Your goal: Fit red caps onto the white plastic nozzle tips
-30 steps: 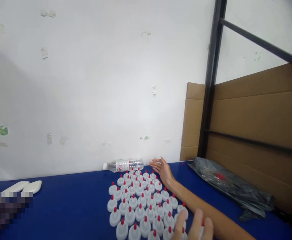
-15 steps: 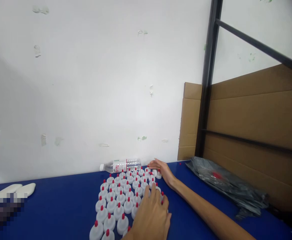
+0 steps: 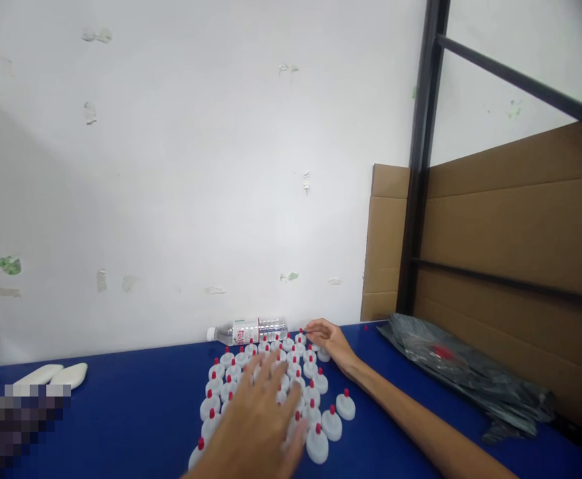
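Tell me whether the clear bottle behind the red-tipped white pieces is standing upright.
No, the clear bottle lies on its side near the wall, its white cap toward the left, beyond the red-tipped white pieces.

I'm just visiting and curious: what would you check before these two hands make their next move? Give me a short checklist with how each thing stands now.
1. Red-tipped white pieces upright at the near right: ok, tips point up.
2. Pieces packed together: not ok; an outlying piece stands out to the right of the cluster.
3. Left hand free: cannot tell; its grip is open, fingers spread over the cluster, but what lies under the palm is hidden.
4. Right hand free: cannot tell; it curls at the cluster's far right corner.
5. Bottle capped: ok, lying on its side behind the pieces.
6. Dark plastic bag apart from the pieces: ok.
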Demonstrator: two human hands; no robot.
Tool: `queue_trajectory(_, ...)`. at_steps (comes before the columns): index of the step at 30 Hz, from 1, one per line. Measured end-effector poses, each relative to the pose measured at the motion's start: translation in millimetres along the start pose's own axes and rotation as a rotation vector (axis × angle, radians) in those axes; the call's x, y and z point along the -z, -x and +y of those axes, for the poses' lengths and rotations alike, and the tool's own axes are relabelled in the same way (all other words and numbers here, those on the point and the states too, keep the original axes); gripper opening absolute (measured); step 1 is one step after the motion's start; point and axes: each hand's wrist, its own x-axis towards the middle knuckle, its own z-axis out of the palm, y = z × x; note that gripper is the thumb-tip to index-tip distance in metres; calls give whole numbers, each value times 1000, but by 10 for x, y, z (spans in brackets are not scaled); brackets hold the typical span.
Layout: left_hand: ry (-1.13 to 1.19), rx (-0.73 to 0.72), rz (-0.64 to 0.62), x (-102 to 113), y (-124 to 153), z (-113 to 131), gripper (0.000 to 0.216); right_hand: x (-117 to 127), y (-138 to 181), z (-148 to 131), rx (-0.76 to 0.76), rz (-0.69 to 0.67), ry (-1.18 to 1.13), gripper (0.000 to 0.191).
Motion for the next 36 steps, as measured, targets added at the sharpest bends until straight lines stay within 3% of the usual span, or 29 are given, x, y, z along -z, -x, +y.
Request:
queue_trajectory(4,27,250,61,122,418,-733,37,37,5,19,28,79,-44,32)
queue_trajectory(7,147,549,9,18,683,-1162,41,55,5,27,44,120,-45,33)
queue_trajectory(9,160,683,-3,-80,800,-1312,47,57,4,33,38,119,-34,33)
queue_trajectory(14,183,851,-60,-207,884,-1350,50,39,3,37,-9,58,-3,32)
queue_trajectory(28,214,846,-283,-253,822,-1179,70,-32,63,-124,-10,-11,59,37)
queue_trajectory(36,-77,972,-442,-210,926,-1505,61,-147,88,-159,-23,-96,281,36)
